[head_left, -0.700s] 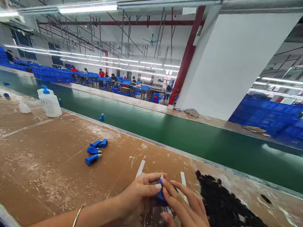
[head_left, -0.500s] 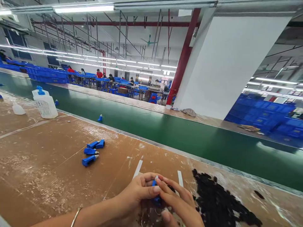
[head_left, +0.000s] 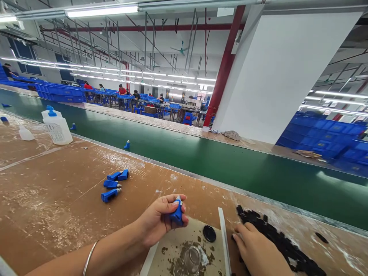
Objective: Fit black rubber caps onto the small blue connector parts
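Note:
My left hand (head_left: 163, 218) is closed around a blue plastic part (head_left: 177, 214) with a pale, clear tip pointing up, held above the work surface. Over at the left edge of a pile of small black pieces (head_left: 276, 239), my right hand (head_left: 255, 247) reaches down with its fingers drawn together. A bit of black shows at its fingertips, though most of the grip is hidden. Between the hands lie a round black cap (head_left: 209, 233) and a small clear cup (head_left: 193, 257), on a pale sheet (head_left: 163, 253) stained with dark spots.
Several similar blue parts (head_left: 110, 194) lie on the brown tabletop (head_left: 57, 199) at left. A large white bottle (head_left: 59, 128) and a small squeeze bottle (head_left: 25, 133) stand beyond them. A green conveyor belt (head_left: 172, 142) runs past, carrying blue parts (head_left: 127, 145).
My hands have come apart. The left has lifted slightly left with the blue part, and the right has moved right to the black pile, uncovering the cap and cup.

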`<move>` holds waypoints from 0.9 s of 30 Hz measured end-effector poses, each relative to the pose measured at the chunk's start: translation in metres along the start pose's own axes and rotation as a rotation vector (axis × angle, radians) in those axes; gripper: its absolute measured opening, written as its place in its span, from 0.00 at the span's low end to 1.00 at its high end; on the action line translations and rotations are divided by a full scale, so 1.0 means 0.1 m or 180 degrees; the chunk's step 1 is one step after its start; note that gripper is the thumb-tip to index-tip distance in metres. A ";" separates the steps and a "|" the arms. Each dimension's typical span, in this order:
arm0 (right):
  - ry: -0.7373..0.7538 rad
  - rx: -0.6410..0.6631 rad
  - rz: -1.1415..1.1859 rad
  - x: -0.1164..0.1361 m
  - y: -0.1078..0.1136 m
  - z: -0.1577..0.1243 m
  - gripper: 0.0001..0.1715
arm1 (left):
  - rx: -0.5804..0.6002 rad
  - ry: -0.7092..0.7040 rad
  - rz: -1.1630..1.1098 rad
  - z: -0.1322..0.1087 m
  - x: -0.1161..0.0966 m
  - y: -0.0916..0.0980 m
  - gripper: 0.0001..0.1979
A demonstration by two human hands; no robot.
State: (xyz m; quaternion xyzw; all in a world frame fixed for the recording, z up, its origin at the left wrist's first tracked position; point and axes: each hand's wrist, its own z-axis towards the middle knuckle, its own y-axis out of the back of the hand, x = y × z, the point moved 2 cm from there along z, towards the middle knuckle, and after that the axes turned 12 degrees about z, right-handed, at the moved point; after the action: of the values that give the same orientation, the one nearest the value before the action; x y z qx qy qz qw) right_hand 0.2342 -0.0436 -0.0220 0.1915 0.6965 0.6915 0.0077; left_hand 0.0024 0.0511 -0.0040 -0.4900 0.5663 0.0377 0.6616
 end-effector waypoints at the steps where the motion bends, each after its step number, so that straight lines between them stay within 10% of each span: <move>1: 0.0006 -0.0031 -0.0076 0.01 -0.02 -0.01 0.20 | -0.0019 0.0003 -0.0023 0.00 0.00 0.00 0.09; 21: 0.0301 -0.0306 0.0222 0.07 -0.21 0.00 0.22 | 0.0081 0.0094 -0.0929 -0.03 -0.16 -0.04 0.10; 27: 0.0271 -0.0259 0.0834 0.06 -0.07 0.04 0.18 | -0.0634 -0.0429 0.1650 0.04 -0.19 0.09 0.09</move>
State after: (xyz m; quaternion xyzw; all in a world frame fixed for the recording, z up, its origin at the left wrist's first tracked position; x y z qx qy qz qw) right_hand 0.2278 -0.0382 -0.0275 0.2508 0.6366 0.7217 -0.1045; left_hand -0.0067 0.0678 0.0048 -0.3878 0.6210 0.2935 0.6147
